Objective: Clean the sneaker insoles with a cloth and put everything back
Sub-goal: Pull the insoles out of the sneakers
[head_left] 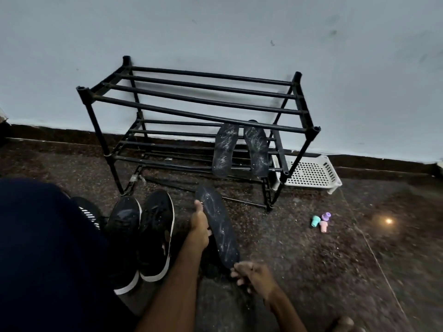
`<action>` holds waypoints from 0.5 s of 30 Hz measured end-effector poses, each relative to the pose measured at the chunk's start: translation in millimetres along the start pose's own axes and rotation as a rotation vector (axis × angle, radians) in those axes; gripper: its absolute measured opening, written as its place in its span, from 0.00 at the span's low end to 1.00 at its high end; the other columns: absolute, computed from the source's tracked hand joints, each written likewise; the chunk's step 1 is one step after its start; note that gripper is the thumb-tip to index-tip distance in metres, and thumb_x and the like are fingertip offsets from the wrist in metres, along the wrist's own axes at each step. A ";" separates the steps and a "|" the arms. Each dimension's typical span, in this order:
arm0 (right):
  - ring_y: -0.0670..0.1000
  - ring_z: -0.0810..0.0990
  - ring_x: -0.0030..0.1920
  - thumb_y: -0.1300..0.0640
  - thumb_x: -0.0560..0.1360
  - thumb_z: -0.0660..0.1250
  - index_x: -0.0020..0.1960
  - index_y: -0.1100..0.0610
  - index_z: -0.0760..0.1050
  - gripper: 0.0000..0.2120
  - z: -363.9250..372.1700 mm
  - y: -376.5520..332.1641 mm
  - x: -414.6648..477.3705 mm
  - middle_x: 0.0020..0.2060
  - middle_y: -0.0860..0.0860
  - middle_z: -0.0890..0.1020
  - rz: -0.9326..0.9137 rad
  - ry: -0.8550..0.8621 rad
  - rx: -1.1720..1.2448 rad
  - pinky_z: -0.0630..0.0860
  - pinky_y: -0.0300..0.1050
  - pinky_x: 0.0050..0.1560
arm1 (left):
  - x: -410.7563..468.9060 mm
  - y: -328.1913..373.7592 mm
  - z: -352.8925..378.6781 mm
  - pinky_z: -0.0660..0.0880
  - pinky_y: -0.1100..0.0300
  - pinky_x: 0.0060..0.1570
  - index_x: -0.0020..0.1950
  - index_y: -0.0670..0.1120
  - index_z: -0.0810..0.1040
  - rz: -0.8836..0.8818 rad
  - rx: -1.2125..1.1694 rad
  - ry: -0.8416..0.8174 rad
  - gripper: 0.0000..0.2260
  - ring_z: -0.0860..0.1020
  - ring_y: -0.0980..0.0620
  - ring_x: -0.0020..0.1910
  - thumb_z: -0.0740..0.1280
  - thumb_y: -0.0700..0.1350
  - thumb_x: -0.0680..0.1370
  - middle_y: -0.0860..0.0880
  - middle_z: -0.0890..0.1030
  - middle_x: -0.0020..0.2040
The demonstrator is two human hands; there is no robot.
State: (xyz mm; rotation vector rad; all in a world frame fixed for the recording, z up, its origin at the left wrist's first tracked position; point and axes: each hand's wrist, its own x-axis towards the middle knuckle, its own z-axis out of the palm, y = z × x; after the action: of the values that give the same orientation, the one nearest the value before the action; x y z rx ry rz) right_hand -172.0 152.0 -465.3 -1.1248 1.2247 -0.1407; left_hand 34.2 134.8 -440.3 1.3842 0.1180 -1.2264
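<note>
I hold a long black insole [219,226], dusted with pale specks, over the floor in front of me. My left hand [199,227] grips its left edge near the toe end, thumb up along the side. My right hand [253,276] pinches its heel end. Two more black insoles [225,149] [256,150] lean side by side on the lower bars of a black shoe rack [191,101]. A pair of black sneakers [141,238] with white soles stands on the floor to the left of my hands. No cloth is visible.
The rack stands against a pale wall. A white perforated plastic basket [311,173] lies on the floor at its right end. Three small coloured caps [321,221] sit on the dark speckled floor to the right. My dark-clothed knee [48,248] fills the lower left.
</note>
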 end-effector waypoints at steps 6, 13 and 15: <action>0.43 0.74 0.25 0.54 0.79 0.67 0.46 0.59 0.83 0.10 -26.2 39.4 7.5 0.36 0.50 0.85 0.085 0.131 0.150 0.61 0.33 0.23 | 6.5 -43.4 42.3 0.70 0.43 0.64 0.76 0.44 0.65 -0.094 0.213 -0.080 0.33 0.70 0.39 0.70 0.49 0.66 0.81 0.41 0.70 0.74; 0.43 0.71 0.21 0.59 0.79 0.67 0.41 0.61 0.81 0.10 -29.5 54.5 26.5 0.30 0.52 0.81 0.085 0.197 0.229 0.61 0.33 0.20 | 24.0 -59.2 51.0 0.70 0.41 0.65 0.78 0.41 0.61 -0.101 0.461 -0.047 0.31 0.67 0.37 0.72 0.50 0.62 0.83 0.39 0.65 0.76; 0.42 0.70 0.20 0.61 0.79 0.66 0.41 0.63 0.80 0.10 -24.4 54.7 29.4 0.29 0.53 0.80 0.077 0.187 0.238 0.63 0.33 0.19 | 28.0 -59.5 48.4 0.73 0.42 0.63 0.77 0.41 0.63 -0.081 0.557 -0.052 0.31 0.70 0.37 0.70 0.50 0.63 0.83 0.39 0.68 0.74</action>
State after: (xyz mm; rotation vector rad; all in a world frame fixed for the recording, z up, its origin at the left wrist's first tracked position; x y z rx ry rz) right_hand -204.7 145.8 -523.1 -0.8705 1.3761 -0.3304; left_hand -22.7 97.7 -485.5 1.8352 -0.2237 -1.4246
